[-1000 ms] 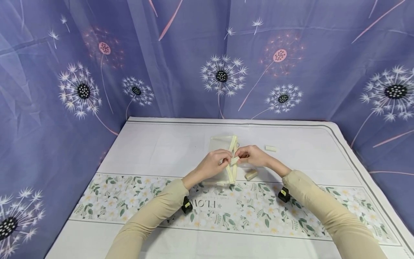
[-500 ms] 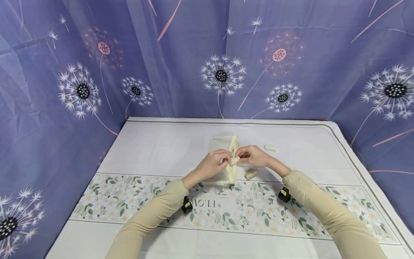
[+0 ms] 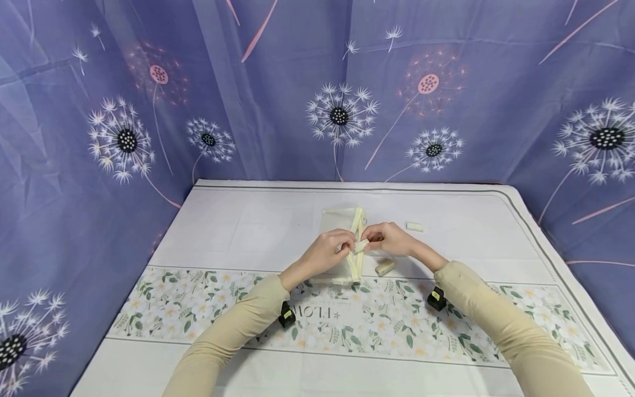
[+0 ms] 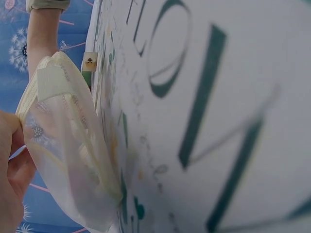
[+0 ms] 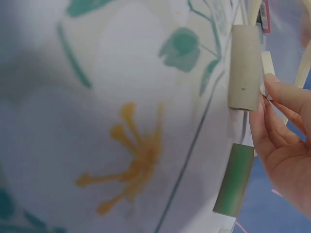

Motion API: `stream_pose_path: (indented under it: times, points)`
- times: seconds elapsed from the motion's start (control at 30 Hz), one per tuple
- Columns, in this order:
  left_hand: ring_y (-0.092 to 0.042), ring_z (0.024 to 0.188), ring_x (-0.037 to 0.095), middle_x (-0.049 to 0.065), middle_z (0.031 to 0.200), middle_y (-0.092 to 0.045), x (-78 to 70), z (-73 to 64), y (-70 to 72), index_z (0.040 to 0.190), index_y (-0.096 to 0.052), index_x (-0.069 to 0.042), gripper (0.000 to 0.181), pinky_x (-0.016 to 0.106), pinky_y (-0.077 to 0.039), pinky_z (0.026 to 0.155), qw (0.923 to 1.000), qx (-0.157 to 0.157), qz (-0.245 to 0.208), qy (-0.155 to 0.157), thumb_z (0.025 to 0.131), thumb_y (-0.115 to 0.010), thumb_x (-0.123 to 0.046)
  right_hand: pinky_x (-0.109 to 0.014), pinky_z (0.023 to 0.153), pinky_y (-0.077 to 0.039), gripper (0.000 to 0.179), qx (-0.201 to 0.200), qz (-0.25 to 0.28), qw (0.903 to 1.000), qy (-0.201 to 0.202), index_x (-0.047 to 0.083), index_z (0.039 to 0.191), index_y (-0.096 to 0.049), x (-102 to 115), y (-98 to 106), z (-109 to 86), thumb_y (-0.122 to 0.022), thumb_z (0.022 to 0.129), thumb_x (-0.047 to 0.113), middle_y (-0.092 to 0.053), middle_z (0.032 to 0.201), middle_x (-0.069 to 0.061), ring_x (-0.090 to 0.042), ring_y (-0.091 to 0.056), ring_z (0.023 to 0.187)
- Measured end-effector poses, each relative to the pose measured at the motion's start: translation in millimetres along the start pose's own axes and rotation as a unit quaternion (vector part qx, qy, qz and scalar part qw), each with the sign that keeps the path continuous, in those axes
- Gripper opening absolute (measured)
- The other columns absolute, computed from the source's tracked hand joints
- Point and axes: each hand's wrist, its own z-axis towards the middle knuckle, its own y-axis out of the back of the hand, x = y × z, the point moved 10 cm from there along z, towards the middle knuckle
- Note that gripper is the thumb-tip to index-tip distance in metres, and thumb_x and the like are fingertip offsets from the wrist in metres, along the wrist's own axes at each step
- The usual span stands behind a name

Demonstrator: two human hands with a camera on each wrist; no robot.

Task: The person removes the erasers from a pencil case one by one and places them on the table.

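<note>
Thumb and fingertips of the right hand (image 3: 389, 239) pinch a pale oblong block (image 3: 361, 246) at the parted mouth of a sheer mesh pouch (image 3: 338, 220); the left hand (image 3: 328, 248) pinches its taped rim. Right of the pouch lie a tan block (image 3: 385, 268) and, farther, a paler block (image 3: 414, 226); white cloth (image 3: 248, 231) stretches well left.

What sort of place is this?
Probably a little indoor work corner, though I can't tell which room. Purple dandelion curtains hang on three sides, a flowery tablecloth is spread out, and a see-through pouch is being handled there.
</note>
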Motion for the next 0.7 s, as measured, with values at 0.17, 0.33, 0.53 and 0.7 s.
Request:
stream_pose_path:
  times: [0.17,0.33,0.53,0.7]
  points:
    - [-0.062,0.101,0.011,0.001,0.098,-0.069,-0.8,0.7,0.5,0.075,-0.063,-0.012,0.018,0.014,-0.048,0.091,1.0,-0.001,0.008,-0.001,0.083,-0.053,0.0,-0.022,0.068,-0.055,0.02,-0.008,-0.002,1.0,-0.003,0.011,0.102,-0.065,-1.5,5.5,-0.3,-0.067,0.082,0.011,-0.07,0.092,-0.004,-0.015,-0.066,0.08]
    - [-0.062,0.101,0.01,0.0,0.098,-0.069,-0.6,1.1,1.3,0.075,-0.063,-0.013,0.018,0.013,-0.047,0.091,0.9999,-0.002,0.01,0.001,0.084,-0.053,0.0,-0.023,0.068,-0.055,0.019,-0.005,0.001,1.0,0.005,0.009,0.102,-0.065,0.2,7.4,0.5,-0.065,0.083,0.01,-0.07,0.092,-0.005,-0.017,-0.066,0.08]
    - [-0.062,0.1,0.012,0.004,0.098,-0.07,-1.3,0.6,0.8,0.075,-0.062,-0.012,0.018,0.014,-0.048,0.091,1.0,-0.003,0.004,-0.006,0.084,-0.053,0.001,-0.023,0.068,-0.055,0.02,0.002,0.005,1.0,-0.004,0.01,0.103,-0.065,-2.8,5.3,0.6,-0.066,0.083,0.012,-0.07,0.093,-0.004,-0.015,-0.065,0.08]
    - [-0.062,0.1,0.012,0.004,0.097,-0.07,-1.5,0.2,1.5,0.075,-0.063,-0.011,0.018,0.015,-0.049,0.09,1.0,-0.006,0.001,-0.007,0.084,-0.052,0.001,-0.024,0.07,-0.055,0.02,-0.002,-0.001,1.0,-0.009,0.012,0.102,-0.065,-3.4,6.1,0.0,-0.066,0.083,0.011,-0.069,0.094,-0.004,-0.015,-0.066,0.081]
